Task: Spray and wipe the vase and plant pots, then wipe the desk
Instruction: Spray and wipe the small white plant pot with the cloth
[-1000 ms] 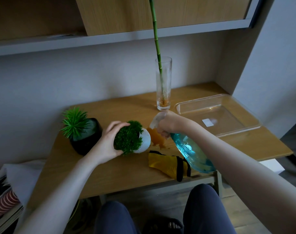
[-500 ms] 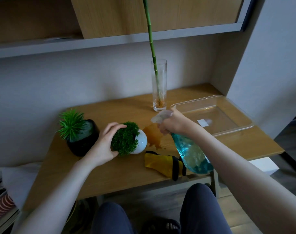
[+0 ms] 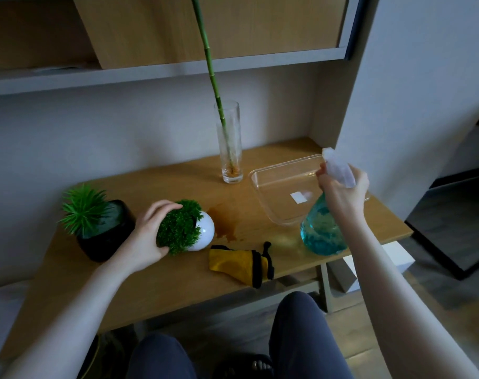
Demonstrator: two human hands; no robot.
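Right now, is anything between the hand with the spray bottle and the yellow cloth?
Nothing visible. The right hand holds the spray bottle up at the right; the cloth lies on the bare desk near the front edge, left of the bottle.

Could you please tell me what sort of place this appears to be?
Probably a home room or study nook: a wooden desk set in a wall alcove beneath a shelf, dressed with a glass vase and small potted plants.
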